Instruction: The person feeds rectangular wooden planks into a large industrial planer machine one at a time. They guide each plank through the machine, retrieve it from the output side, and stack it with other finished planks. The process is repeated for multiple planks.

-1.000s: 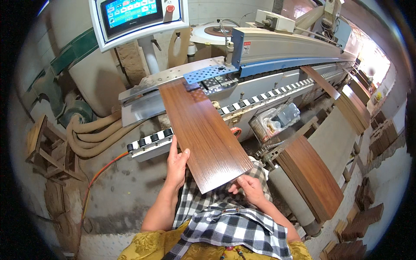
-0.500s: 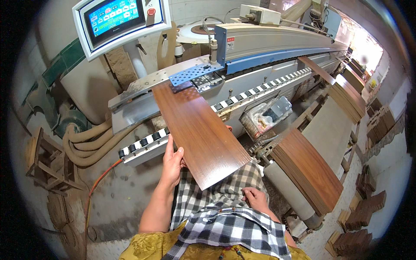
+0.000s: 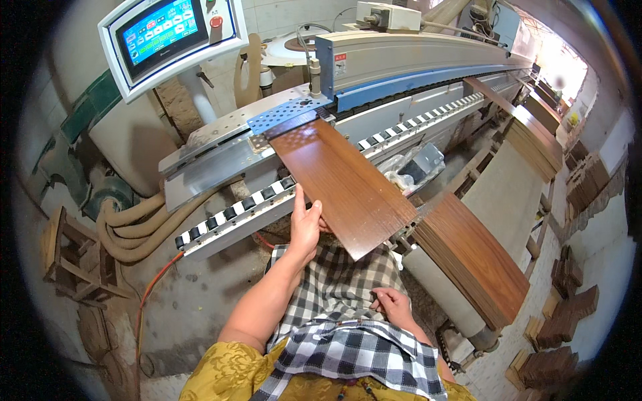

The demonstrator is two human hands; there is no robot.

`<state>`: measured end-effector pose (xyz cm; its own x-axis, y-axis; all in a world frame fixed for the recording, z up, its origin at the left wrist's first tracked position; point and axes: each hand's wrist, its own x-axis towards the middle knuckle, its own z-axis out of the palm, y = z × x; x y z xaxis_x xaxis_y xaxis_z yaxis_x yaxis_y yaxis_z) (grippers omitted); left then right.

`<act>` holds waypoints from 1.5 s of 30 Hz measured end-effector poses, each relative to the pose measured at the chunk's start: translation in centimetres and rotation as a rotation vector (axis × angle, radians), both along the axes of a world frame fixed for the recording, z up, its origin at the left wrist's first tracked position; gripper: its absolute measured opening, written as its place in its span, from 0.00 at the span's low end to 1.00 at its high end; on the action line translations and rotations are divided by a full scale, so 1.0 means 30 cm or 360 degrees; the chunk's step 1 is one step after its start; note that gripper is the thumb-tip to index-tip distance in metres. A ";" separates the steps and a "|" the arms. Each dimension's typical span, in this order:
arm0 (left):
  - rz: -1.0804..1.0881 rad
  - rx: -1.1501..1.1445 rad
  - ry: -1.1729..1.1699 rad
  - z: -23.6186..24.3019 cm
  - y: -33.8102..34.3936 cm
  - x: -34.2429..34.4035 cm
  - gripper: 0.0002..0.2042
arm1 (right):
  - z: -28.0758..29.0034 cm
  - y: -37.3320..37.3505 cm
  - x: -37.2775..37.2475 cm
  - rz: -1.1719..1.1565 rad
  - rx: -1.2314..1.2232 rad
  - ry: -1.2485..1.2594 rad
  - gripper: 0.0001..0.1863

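Note:
A long brown wood-grain panel point(image 3: 344, 190) slants across the middle, its far end at the blue perforated plate point(image 3: 287, 115) of a long machine. My left hand point(image 3: 307, 227) grips the panel's near left edge; its index finger points along the edge, and the other fingers go partly out of sight beneath. The panel also lies over a rail of black-and-white rollers point(image 3: 231, 212). My right hand point(image 3: 393, 304) is by the checked apron point(image 3: 341, 274), away from the panel. Its fingers are loosely curled with nothing visible in them.
A stack of brown panels point(image 3: 478, 257) lies at right on a roller conveyor point(image 3: 438, 287). A control screen point(image 3: 164, 32) stands at upper left. Hoses point(image 3: 140, 230) and a wooden stool point(image 3: 83, 257) are at left. A basket of bags point(image 3: 414, 167) hangs by the machine.
The panel has shifted to the right along the machine, with my left hand moving along on its edge. More of the roller rail shows at left. My right hand stays near the apron.

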<state>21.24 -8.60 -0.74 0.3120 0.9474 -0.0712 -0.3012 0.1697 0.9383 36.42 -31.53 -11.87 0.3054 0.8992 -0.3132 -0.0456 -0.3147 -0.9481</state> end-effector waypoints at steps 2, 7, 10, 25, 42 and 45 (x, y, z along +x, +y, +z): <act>-0.0009 -0.0006 -0.0010 0.006 0.011 0.057 0.30 | 0.041 -0.002 0.021 -0.0047 0.0022 0.0118 0.12; -0.0066 -0.0020 0.0006 -0.011 0.065 0.212 0.32 | 0.069 -0.068 0.162 -0.0378 0.0161 0.0159 0.12; -0.0064 -0.0048 0.0101 0.006 0.079 0.305 0.31 | 0.131 -0.159 0.284 -0.0618 0.0254 -0.0135 0.12; -0.1040 0.0891 0.1025 -0.320 -0.131 0.724 0.33 | 0.033 -0.724 0.805 -0.1895 -0.0767 -0.1703 0.27; -0.0607 0.0032 0.0491 -0.387 -0.241 0.487 0.15 | 0.072 -0.931 0.661 -0.1988 -0.0523 -0.1040 0.21; -0.0473 -0.0383 0.0248 -0.393 -0.237 0.405 0.10 | 0.120 -0.830 0.544 -0.1857 -0.0047 -0.0360 0.20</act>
